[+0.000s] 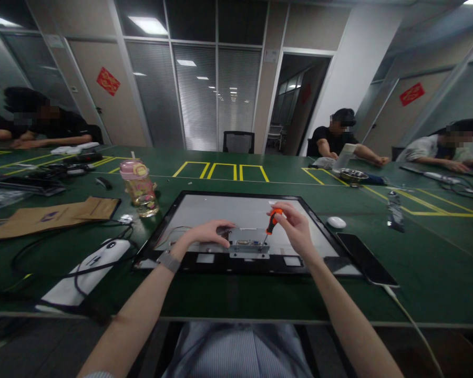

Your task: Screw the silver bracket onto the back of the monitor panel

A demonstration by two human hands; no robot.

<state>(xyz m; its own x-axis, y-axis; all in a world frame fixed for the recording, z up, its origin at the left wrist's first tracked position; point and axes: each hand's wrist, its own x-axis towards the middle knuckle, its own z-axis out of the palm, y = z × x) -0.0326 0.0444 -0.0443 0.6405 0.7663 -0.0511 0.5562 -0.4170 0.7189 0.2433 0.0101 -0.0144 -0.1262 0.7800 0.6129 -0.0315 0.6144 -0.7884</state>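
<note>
A black-framed monitor panel (173, 210) lies face down on the green table, its grey metal back up. A small metal bracket with connector ports (249, 244) sits near its front edge. My left hand (209, 232) rests on the panel with fingers curled against the bracket's left end. My right hand (294, 226) pinches an orange-handled screwdriver (273, 221), held upright with its tip down on the bracket's right side.
A pink-lidded bottle (139, 188) and brown envelopes (51, 214) lie left. A white device with black cables (90, 268) sits front left. A phone on a cable (366, 258) and a white mouse (336, 222) lie right. Three other people sit at the table's far sides.
</note>
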